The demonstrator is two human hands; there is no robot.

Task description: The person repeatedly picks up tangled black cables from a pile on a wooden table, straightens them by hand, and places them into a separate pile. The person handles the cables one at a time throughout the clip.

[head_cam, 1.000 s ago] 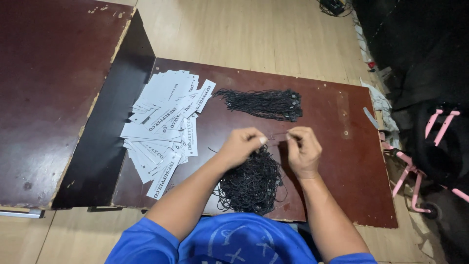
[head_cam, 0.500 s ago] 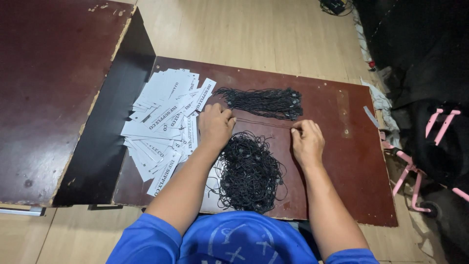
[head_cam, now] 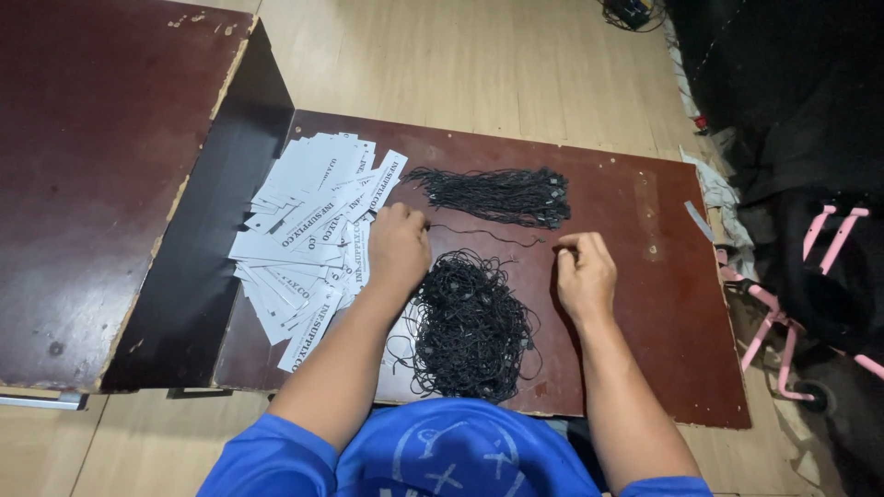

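We have a single view, from the camera on the person's head, looking steeply down and forward over the blue-shirted chest onto the dark brown table (head_cam: 645, 304). It sits near enough that both forearms fill the lower frame, while wooden floor (head_cam: 479, 64) shows beyond.

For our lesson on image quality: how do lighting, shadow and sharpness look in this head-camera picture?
Head view: even overhead light, sharp on the white tags and both hands; soft shadow beside the right hand; faint sheen on the brown board; the tangled black cords merge into a dark mass; right edge falls dim; wide-angle bending at borders.
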